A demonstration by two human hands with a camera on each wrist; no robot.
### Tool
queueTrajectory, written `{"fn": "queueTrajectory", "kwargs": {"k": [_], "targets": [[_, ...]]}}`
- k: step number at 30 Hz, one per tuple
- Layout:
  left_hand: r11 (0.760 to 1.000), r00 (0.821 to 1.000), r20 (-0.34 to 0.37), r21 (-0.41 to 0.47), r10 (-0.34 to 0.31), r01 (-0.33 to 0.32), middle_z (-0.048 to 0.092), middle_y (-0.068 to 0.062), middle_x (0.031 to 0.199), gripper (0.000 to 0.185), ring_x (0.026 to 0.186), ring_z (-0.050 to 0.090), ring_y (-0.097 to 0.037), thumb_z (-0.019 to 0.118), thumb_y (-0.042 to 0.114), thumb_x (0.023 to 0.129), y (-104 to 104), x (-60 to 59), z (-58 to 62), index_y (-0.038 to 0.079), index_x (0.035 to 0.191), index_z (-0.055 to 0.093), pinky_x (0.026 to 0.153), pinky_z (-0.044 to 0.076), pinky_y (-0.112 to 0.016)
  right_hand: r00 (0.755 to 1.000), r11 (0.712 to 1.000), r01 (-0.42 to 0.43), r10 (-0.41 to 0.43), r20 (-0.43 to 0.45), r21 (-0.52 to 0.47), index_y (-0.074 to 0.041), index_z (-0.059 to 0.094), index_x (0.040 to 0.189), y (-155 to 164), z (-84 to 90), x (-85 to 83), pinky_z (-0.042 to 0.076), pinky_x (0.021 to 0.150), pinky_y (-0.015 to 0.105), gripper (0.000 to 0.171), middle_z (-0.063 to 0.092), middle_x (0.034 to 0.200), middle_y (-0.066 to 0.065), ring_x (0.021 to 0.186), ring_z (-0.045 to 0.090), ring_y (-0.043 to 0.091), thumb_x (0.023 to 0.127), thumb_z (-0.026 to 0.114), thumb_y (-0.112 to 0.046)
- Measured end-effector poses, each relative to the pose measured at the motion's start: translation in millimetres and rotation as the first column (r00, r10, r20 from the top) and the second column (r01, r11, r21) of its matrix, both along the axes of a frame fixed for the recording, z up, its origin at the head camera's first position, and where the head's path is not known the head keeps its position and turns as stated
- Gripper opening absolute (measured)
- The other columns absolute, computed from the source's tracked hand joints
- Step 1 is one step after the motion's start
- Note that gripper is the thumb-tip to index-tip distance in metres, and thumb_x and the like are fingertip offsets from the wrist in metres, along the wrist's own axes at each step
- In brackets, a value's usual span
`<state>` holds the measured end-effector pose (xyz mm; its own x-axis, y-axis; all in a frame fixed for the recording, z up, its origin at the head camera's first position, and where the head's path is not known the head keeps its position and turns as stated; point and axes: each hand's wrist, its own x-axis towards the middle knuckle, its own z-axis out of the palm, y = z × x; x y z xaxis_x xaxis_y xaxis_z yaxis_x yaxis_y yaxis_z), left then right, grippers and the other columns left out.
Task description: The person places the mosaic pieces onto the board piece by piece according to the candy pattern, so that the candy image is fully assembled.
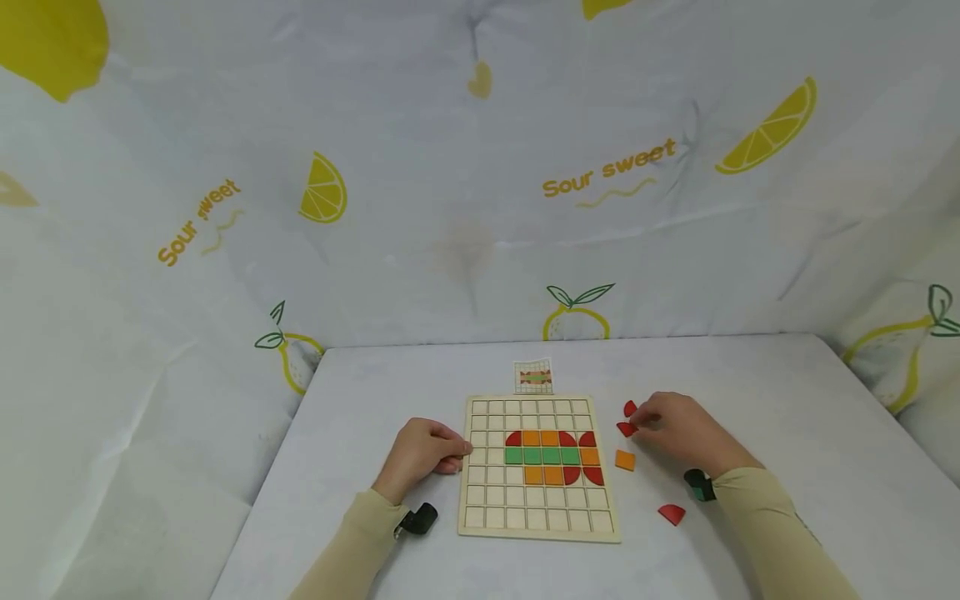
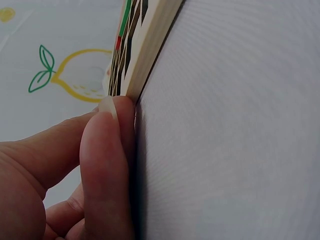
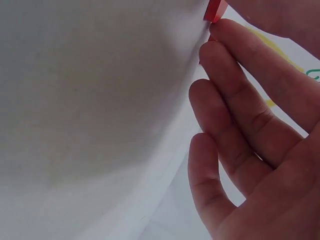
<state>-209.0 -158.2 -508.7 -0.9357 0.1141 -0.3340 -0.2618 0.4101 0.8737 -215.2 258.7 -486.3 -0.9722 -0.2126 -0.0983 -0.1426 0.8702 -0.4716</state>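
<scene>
A wooden grid board (image 1: 491,496) lies flat on the table, with several red, orange and green tiles set in its squares. At its left edge, my left hand (image 1: 423,450) holds the rim between thumb and fingertips; the left wrist view shows the thumb (image 2: 102,160) close by the board's side (image 2: 150,50). Right of the board, my right hand (image 1: 678,427) pinches a red quarter-circle tile (image 1: 625,429) at the table surface. In the right wrist view this tile (image 3: 215,10) sits between thumb and index fingertip, while the other fingers (image 3: 215,107) extend loosely.
Another red quarter-circle tile (image 1: 630,408) lies just beyond the pinched one. An orange square tile (image 1: 625,460) and a red quarter-circle tile (image 1: 672,514) lie nearer me. A small pattern card (image 1: 533,377) stands behind the board. A lemon-print cloth (image 1: 420,275) hangs behind the table.
</scene>
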Motion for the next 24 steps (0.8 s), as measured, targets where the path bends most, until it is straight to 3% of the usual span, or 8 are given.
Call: {"fn": "queueTrajectory", "kwargs": {"k": [14,24], "targets": [[1.000,1.000,0.009,-0.010,0.018,-0.018,0.078,-0.003,0.080,0.018,0.062,0.071,-0.011,0.083,0.026,0.082,0.1,0.6,-0.6,0.010,0.088,0.076,0.063,0.062,-0.026,0.999,0.999,-0.045,0.045,-0.007,0.017,-0.014,0.077,0.104,-11.8,-3.9,-8.7,0.056,0.086,0.043,0.021,0.068,0.095,-0.003,0.091,0.059,0.018,0.084,0.079,-0.016],[1.000,1.000,0.000,-0.024,0.009,-0.009,0.077,-0.004,0.078,0.015,0.060,0.070,-0.011,0.083,0.024,0.082,1.2,0.2,0.7,0.011,0.086,0.077,0.062,0.062,-0.027,1.000,0.998,-0.025,0.025,0.005,0.058,-0.014,0.077,0.105,3.4,0.9,5.1,0.057,0.085,0.044,0.026,0.067,0.097,-0.002,0.093,0.059,0.020,0.081,0.084,-0.023]]}}
